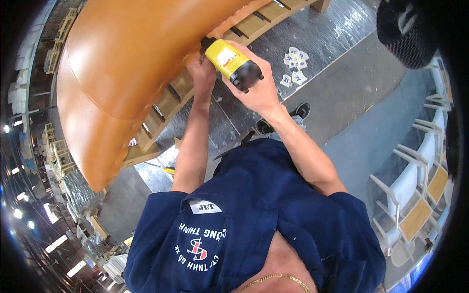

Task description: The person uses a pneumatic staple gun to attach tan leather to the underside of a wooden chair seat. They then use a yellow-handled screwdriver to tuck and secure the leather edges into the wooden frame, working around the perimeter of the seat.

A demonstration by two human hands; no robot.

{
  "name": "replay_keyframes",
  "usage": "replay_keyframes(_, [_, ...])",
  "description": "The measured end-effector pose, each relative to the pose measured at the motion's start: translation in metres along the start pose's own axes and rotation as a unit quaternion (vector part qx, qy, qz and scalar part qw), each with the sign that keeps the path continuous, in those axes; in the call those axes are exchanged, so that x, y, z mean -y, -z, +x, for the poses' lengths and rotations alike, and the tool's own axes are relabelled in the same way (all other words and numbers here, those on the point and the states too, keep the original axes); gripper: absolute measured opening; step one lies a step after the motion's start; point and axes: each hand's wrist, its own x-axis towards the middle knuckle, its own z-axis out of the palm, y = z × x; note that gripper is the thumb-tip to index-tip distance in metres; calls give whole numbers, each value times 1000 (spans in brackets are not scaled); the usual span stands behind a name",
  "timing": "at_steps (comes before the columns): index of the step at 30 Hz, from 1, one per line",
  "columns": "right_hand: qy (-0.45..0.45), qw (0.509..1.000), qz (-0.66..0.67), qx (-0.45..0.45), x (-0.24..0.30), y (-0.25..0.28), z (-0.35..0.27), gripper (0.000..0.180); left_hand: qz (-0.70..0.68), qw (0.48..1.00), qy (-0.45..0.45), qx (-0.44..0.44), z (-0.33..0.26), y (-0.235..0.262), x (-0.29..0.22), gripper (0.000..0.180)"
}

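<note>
A yellow and black staple gun point(228, 57) is gripped in my right hand point(261, 90); the fingers around its handle are mostly hidden by its body. Its black nose end meets the edge of a tan-orange leather cover point(115, 63). Right beside that nose, my left hand point(201, 72) is closed at the leather's gathered edge, with its fingertips partly hidden. The leather stretches over a large curved piece of furniture. Along its rim runs a light wooden frame point(183, 90) with dark strips across it.
Underneath is a worn, shiny dark work surface point(337, 29). Several small white paper tags point(295, 61) lie on it to the right. A yellow-handled tool point(169, 170) lies near my left forearm. Pale chairs point(415, 180) stand in a row at far right; a black mesh-like object point(408, 36) hangs upper right.
</note>
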Motion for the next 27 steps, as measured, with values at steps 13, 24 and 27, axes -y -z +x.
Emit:
replay_keyframes(13, [13,1000,-9,15,5,-8,-13,57,41,986,140,-75,-19,33,4,33])
replay_keyframes(24, [-7,999,6,34,2,-15,-13,58,4,989,139,-52,-18,45,21,37])
replay_keyframes(27, [-9,999,4,39,5,-18,-13,58,14,990,131,-54,-22,37,11,35])
